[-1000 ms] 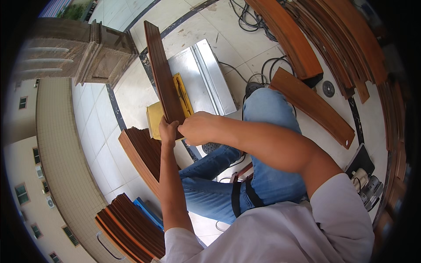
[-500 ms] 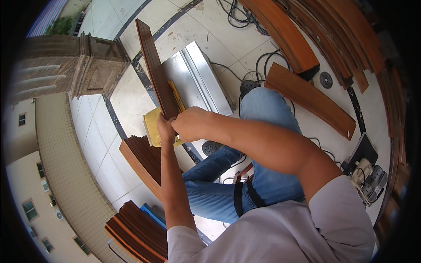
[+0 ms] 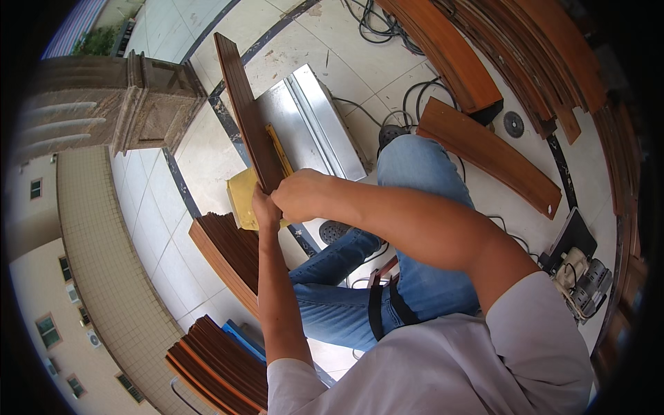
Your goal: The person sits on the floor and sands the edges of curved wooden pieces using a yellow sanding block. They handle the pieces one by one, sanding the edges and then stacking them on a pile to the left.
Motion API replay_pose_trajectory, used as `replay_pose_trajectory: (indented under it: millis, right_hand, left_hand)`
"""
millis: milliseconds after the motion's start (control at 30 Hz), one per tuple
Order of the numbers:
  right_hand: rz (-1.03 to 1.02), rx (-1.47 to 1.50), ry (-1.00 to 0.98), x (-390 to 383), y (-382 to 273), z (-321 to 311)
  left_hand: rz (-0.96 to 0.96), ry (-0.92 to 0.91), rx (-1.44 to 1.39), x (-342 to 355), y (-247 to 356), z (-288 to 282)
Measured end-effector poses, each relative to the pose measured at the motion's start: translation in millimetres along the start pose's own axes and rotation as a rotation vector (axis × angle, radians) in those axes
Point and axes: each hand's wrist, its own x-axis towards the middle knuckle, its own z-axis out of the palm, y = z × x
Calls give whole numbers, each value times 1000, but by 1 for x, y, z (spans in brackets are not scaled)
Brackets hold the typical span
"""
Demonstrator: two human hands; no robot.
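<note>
A long, grooved dark-brown wooden board [image 3: 250, 121] stretches away from me along the left edge of a silver metal machine table [image 3: 304, 124]. My left hand [image 3: 267, 209] is wrapped round the board's near end. Close against it, my right hand [image 3: 299, 196] is closed over the same end, its fingertips mostly hidden. Beside the board runs a narrow yellow strip [image 3: 278, 149] at the table's edge. A yellow plate-like part [image 3: 242, 199] shows to the left of my hands.
Grooved boards are stacked at left [image 3: 225, 252] and lower left [image 3: 214, 360]. A loose plank [image 3: 487, 158] and more boards [image 3: 449, 55] lie at right. Black cables [image 3: 377, 28] cross the tiles, a disc [image 3: 513, 125] lies nearby, and a power tool [image 3: 584, 283] rests far right.
The board has shifted very slightly toward me, and my left hand has slid a little nearer with it. Both hands keep their hold at the near end.
</note>
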Motion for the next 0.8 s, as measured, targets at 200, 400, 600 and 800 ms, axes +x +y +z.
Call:
replay_pose_trajectory:
  millis: [200,400,600,800]
  right_hand:
    - [4,-16,-12,2,2,1]
    - [19,-14,-26,-1,3,-3]
    - [6,-17,-20,-1,0,-4]
    - [19,8,33,-10,5,-19]
  left_hand:
    - [23,10,93,-6,11,4]
    - [-12,4,130,-14,29,10]
    - [-8,-66,164,-13,15,1]
    - [-1,27,242,-37,29,9]
